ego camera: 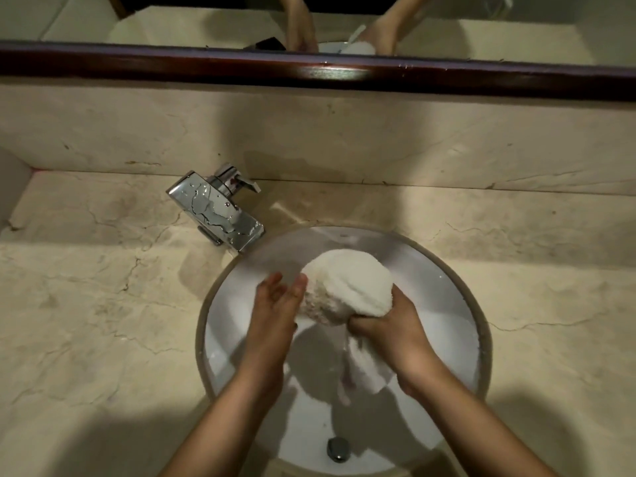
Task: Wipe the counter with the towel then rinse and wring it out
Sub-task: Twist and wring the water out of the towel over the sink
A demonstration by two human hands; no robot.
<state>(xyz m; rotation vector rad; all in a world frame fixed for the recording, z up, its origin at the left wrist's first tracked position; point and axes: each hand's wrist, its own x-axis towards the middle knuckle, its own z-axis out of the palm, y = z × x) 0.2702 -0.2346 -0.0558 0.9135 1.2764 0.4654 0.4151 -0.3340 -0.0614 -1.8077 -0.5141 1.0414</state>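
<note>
A white towel (347,285) is bunched into a ball above the round white sink (447,280). My right hand (389,330) is clenched around the towel's lower part, and a tail of cloth hangs below the fist with water running off it. My left hand (278,304) is beside the ball on its left, fingers spread, fingertips touching the cloth without gripping it. The beige marble counter (103,304) surrounds the sink.
A wet chrome faucet (216,210) stands at the sink's upper left, spout pointing toward the basin. The drain plug (338,449) sits at the basin's near side. A dark-framed mirror (309,68) runs along the wall above the marble backsplash.
</note>
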